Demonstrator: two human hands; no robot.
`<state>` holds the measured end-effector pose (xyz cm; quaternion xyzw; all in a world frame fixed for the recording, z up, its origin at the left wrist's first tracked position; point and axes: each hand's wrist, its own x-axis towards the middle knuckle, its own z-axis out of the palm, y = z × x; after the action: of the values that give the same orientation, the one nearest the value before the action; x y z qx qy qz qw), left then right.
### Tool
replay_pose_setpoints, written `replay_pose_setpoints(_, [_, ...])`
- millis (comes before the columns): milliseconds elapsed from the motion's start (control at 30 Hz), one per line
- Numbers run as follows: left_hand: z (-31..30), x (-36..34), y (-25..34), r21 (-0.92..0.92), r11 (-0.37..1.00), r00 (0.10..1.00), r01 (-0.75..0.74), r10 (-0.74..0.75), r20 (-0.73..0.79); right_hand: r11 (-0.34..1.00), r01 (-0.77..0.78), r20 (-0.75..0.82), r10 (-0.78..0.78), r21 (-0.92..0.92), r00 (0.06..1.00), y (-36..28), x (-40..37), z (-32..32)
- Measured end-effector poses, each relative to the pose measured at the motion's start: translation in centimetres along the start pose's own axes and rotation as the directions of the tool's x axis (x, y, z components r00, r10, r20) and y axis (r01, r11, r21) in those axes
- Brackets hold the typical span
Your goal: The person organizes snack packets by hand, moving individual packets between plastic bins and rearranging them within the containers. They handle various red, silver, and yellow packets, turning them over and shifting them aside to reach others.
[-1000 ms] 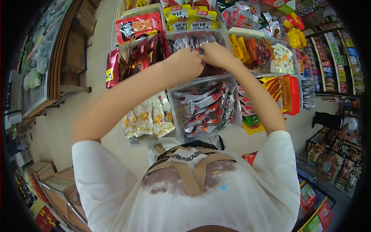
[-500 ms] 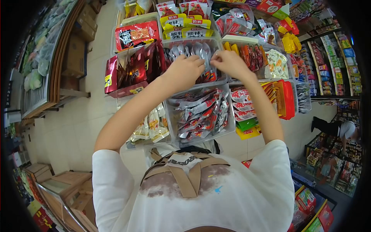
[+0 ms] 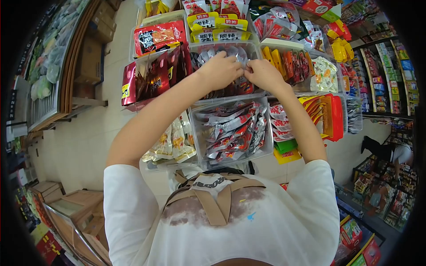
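Both hands are inside a clear plastic bin (image 3: 230, 96) packed with silver snack packets (image 3: 241, 55) standing on edge. My left hand (image 3: 222, 71) is closed over the tops of these packets, its fingers bent and partly hidden among them. Close beside it, at the bin's right side, my right hand (image 3: 265, 74) has thumb and fingers pinched together at a packet's edge. The gripped edges are mostly covered by the fingers. Directly below, a second clear bin (image 3: 202, 148) holds silver-and-red packets (image 3: 233, 131) lying at a slant.
Dark red packets (image 3: 155, 80) fill the bin on the left, and orange and red packets (image 3: 290, 64) the one on the right. Yellow packets (image 3: 217, 22) stand behind. Vegetable shelving (image 3: 49, 71) lies across the aisle. A person (image 3: 395, 153) bends near shelves at far right.
My hands have come together, the left reaching slightly farther into the bin and the right moving left to the packets. The view has shifted a little.
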<state>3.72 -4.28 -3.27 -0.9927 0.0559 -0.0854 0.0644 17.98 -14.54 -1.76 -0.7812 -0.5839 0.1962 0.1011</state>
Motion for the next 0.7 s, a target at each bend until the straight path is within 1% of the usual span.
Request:
replay_pose_setpoints(67, [0.4, 0.7, -0.9, 0.049, 0.998, 0.999, -0.042, 0.042, 0.003, 1.000, 0.000, -0.006, -0.001, -0.013, 1.000, 0.1, 0.0, 0.2])
replay_pose_setpoints(100, [0.2, 1.1, -1.0, 0.049, 0.998, 0.999, -0.041, 0.041, 0.005, 0.999, 0.032, -0.054, -0.032, -0.008, 0.998, 0.2, -0.1, 0.4])
replay_pose_setpoints(133, [0.1, 1.6, -1.0, 0.079, 0.994, 0.997, -0.075, 0.074, 0.011, 0.998, 0.062, -0.102, -0.062, -0.004, 0.993, 0.3, -0.1, 0.5])
replay_pose_setpoints(167, [-0.1, 2.0, -1.2, 0.109, 0.988, 0.994, -0.108, 0.107, 0.018, 0.998, 0.061, -0.102, -0.061, -0.003, 0.993, 0.3, -0.3, 0.6])
replay_pose_setpoints(200, [0.0, 2.3, -1.5, 0.107, 0.988, 0.994, -0.111, 0.109, 0.018, 0.998, 0.057, -0.100, -0.054, 0.023, 0.993, 0.3, -0.4, 0.6])
replay_pose_setpoints(267, [0.1, 3.2, -2.1, 0.198, 0.953, 0.972, -0.228, 0.213, 0.097, 0.998, 0.046, -0.098, -0.041, 0.048, 0.994, 0.3, -0.7, 0.5])
replay_pose_setpoints(300, [0.1, 3.5, -2.2, 0.197, 0.952, 0.971, -0.233, 0.218, 0.097, 0.998, 0.048, -0.105, -0.043, 0.043, 0.994, 0.3, -0.7, 0.5])
replay_pose_setpoints(367, [0.0, 3.8, -2.5, 0.250, 0.908, 0.942, -0.336, 0.320, 0.102, 0.998, 0.049, -0.111, -0.044, 0.042, 0.993, 0.2, -0.8, 0.5])
replay_pose_setpoints(467, [0.7, 3.9, -3.4, 0.240, 0.897, 0.928, -0.372, 0.364, 0.079, 0.996, 0.060, -0.110, -0.052, 0.073, 0.993, 0.1, -0.8, 0.4])
replay_pose_setpoints(600, [0.9, 3.6, -3.8, 0.244, 0.890, 0.922, -0.386, 0.378, 0.079, 0.999, 0.032, -0.119, -0.027, 0.040, 0.993, -0.4, -1.1, 0.9])
replay_pose_setpoints(667, [1.0, 3.3, -4.9, 0.291, 0.882, 0.912, -0.371, 0.405, -0.063, 0.999, 0.031, -0.129, -0.027, 0.032, 0.991, -0.6, -1.2, 1.2])
replay_pose_setpoints(700, [0.9, 3.3, -4.7, 0.291, 0.881, 0.911, -0.372, 0.406, -0.064, 1.000, 0.020, -0.129, -0.019, 0.004, 0.991, -0.8, -1.3, 1.4])
